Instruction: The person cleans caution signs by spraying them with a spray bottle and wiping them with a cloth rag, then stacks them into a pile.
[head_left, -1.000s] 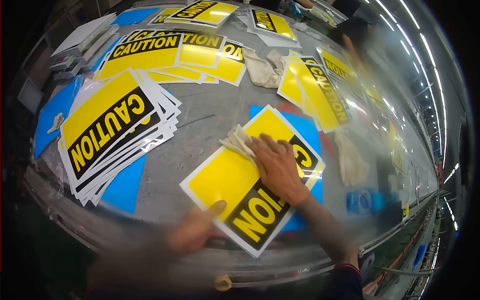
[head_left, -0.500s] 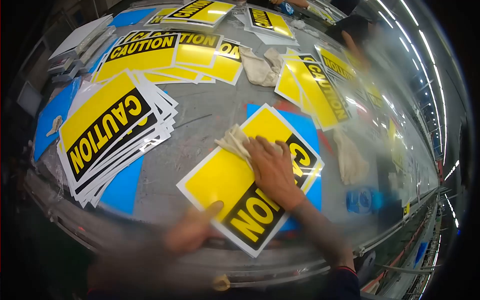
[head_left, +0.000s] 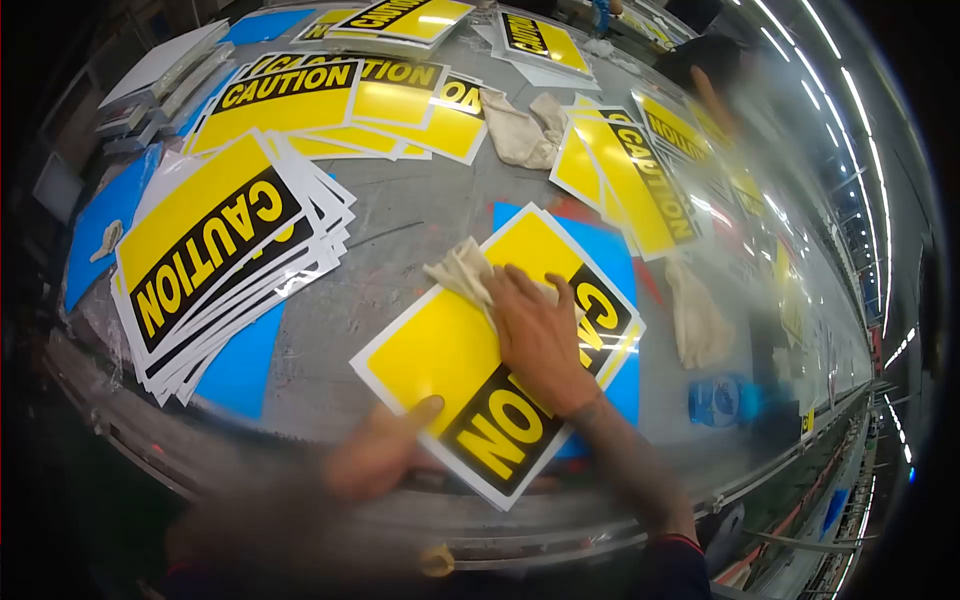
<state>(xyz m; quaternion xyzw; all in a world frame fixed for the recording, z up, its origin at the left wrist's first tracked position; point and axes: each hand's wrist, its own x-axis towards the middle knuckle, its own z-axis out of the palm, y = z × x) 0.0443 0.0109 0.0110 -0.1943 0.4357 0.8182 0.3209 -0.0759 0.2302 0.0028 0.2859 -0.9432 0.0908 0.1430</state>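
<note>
A yellow and black caution sign lies aslant in front of me, over a blue sheet on the table. My right hand presses a crumpled off-white cloth against the sign's face, fingers curled over the cloth. At the sign's near-left edge is my left hand, its thumb on top of the edge; its other fingers are blurred or hidden. To the left, a fanned stack of caution signs rests partly on another blue sheet.
More caution signs overlap at the back left, beside a pile of white sheets. Another group of signs lies at the right. Light gloves or cloths and a blue-labelled bottle sit on the table. Another person is across the table.
The view has shifted very slightly. Both hands keep about the same place on the sign, and the cloth stays under my right hand.
</note>
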